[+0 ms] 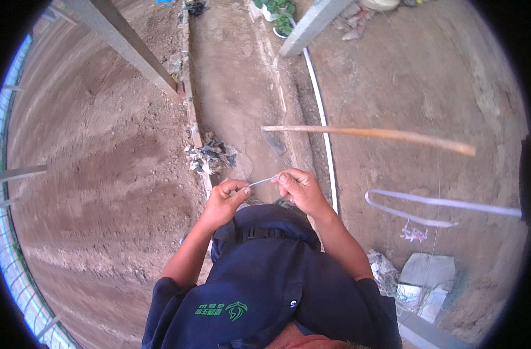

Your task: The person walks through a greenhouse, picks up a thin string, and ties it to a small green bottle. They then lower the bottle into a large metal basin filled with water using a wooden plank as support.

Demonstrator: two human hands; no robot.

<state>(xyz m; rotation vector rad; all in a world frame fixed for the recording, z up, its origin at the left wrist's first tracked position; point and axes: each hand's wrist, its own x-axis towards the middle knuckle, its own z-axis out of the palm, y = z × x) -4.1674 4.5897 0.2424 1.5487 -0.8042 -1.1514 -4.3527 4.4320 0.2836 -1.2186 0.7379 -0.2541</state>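
Between my two hands runs a thin, pale cord (pixel 262 182), short and nearly straight, held in front of my waist. Thumb and fingers of my left hand (pixel 226 200) pinch its left end. My right hand (pixel 300 189) pinches the other end, slightly higher in the picture. Whether the cord is string or wire I cannot tell. Just beyond my hands a hoe (pixel 367 133) with a long wooden handle reaches to the right, its dark blade (pixel 274 143) low over the path.
A dirt path (pixel 230 70) runs ahead, edged by bricks, with crumpled plastic scraps (pixel 207 156) on its left. Along its right lies a white pipe (pixel 320 104). Concrete posts (pixel 126 43) stand at both sides. A pale strap (pixel 440 202) hangs at right; potted plants (pixel 280 11) sit far off.
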